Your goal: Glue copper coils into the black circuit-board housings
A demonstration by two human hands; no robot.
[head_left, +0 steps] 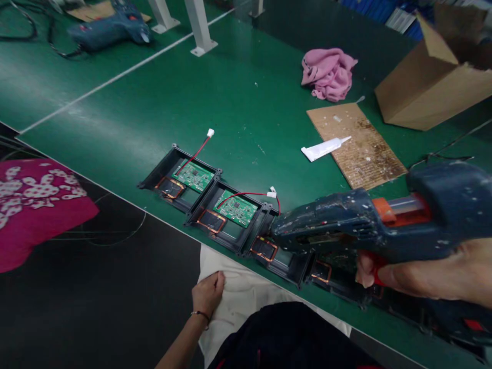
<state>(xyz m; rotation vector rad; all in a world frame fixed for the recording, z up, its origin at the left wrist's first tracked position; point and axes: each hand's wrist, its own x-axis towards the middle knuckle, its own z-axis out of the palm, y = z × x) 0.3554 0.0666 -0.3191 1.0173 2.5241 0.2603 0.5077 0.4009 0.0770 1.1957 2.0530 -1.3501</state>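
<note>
My right hand (434,274) grips a dark blue hot glue gun (338,215), with fingers at its red trigger. The gun's nozzle end is over a black plastic case (294,266) holding a copper coil (264,249), and it hides part of that case. To the left are two more black cases, each with a green circuit board (236,207), a coil and a red wire ending in a white connector (210,133). More cases run to the right, partly covered by the gun and hand. My left hand (208,294) is closed in a fist on my lap.
Beyond the cases lie a white tube (325,148), a stained cardboard sheet (361,146) and a pink cloth (329,74). A cardboard box (434,84) stands at the right. Another glue gun (111,31) lies at the far left, near metal posts (200,28) on the green table.
</note>
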